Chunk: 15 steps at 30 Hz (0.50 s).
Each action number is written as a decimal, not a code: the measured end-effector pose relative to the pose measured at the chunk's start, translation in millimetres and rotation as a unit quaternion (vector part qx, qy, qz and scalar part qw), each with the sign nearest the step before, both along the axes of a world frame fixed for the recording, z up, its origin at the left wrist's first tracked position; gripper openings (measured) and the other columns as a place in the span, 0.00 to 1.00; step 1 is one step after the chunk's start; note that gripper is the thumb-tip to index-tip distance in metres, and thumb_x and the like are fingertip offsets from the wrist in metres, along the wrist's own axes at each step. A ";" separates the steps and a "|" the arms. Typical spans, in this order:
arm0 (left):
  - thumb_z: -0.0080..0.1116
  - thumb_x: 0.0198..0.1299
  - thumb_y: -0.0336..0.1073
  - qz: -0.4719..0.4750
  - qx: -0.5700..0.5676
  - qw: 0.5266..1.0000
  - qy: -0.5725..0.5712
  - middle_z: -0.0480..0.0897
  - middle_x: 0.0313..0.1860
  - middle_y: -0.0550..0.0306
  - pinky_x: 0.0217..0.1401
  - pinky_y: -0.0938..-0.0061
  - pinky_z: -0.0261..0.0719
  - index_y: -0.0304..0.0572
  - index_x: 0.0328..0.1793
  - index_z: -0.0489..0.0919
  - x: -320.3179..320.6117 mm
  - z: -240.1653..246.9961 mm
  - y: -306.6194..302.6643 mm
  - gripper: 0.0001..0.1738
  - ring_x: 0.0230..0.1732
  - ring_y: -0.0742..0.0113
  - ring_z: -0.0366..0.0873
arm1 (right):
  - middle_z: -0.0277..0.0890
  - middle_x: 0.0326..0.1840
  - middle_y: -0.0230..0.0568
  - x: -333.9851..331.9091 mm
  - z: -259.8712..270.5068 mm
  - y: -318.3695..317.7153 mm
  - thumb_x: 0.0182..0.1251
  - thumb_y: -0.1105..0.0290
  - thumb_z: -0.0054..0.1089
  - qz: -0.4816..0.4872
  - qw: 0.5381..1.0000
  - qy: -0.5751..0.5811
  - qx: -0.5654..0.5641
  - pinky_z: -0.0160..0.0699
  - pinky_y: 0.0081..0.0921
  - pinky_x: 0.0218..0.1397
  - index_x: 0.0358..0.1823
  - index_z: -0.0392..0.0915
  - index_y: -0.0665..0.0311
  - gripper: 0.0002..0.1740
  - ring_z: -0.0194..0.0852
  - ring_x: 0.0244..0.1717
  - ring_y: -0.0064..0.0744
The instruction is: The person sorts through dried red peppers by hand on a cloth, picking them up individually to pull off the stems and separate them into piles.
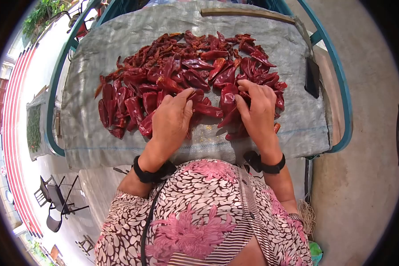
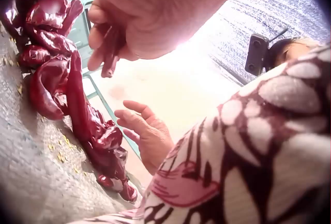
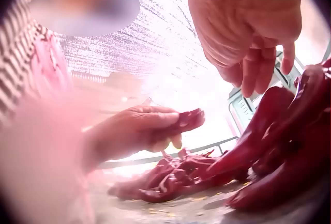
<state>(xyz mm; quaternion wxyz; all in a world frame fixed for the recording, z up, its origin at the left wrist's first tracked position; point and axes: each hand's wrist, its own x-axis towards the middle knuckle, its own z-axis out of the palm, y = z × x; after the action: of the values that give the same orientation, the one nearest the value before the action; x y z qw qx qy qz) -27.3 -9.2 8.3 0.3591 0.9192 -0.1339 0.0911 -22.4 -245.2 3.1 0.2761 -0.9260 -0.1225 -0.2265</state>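
Dried red chili peppers (image 1: 135,75) lie in a broad heap on a grey woven sheet (image 1: 292,133). My left hand (image 1: 170,117) is over the near side of the heap, left of centre, and grips a dark red chili pepper (image 2: 110,53). One end of that pepper (image 3: 187,121) sticks out past the thumb in the right wrist view. To the right, my right hand (image 1: 259,106) hovers over the near right peppers, fingers bent loosely downward. In the right wrist view nothing shows between the fingers of the right hand (image 3: 248,38), and glossy peppers (image 3: 264,115) lie just below.
A black phone (image 1: 312,77) lies at the sheet's right edge. A wooden strip (image 1: 248,13) crosses the far edge. Teal metal rails (image 1: 345,102) border the sheet on both sides. Small yellow seeds (image 2: 62,154) dot the sheet near the peppers. Folding chairs (image 1: 57,197) stand at lower left.
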 end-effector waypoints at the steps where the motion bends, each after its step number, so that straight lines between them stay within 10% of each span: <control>1: 0.65 0.67 0.38 -0.016 0.033 0.998 -0.054 0.84 0.42 0.49 0.49 0.58 0.77 0.41 0.62 0.83 1.9 -1.5 -0.5 0.19 0.45 0.49 0.79 | 0.83 0.48 0.36 3.5 0.5 0.6 0.63 0.69 0.71 -0.006 0.999 -0.022 -0.047 0.57 0.48 0.75 0.61 0.80 0.58 0.23 0.76 0.58 0.40; 9: 0.71 0.62 0.37 -0.096 0.060 0.990 -0.088 0.83 0.54 0.51 0.61 0.58 0.74 0.38 0.59 0.84 4.3 -10.3 4.8 0.21 0.54 0.49 0.75 | 0.84 0.47 0.35 26.9 -11.7 7.1 0.59 0.70 0.71 0.006 0.988 0.039 -0.150 0.49 0.56 0.80 0.59 0.82 0.52 0.24 0.77 0.57 0.38; 15: 0.69 0.65 0.38 -0.105 -0.045 0.993 -0.020 0.84 0.52 0.46 0.55 0.60 0.79 0.38 0.66 0.78 8.6 2.6 -7.8 0.26 0.52 0.47 0.80 | 0.83 0.44 0.37 15.4 11.0 18.3 0.58 0.82 0.68 0.114 0.982 0.038 0.147 0.77 0.40 0.61 0.54 0.83 0.58 0.22 0.79 0.49 0.43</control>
<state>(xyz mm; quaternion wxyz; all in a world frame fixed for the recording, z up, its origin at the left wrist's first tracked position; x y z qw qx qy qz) -18.7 -17.0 10.9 0.4049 0.8810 -0.2324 0.0768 -7.0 -226.9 14.2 0.4375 -0.8633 -0.1820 -0.1740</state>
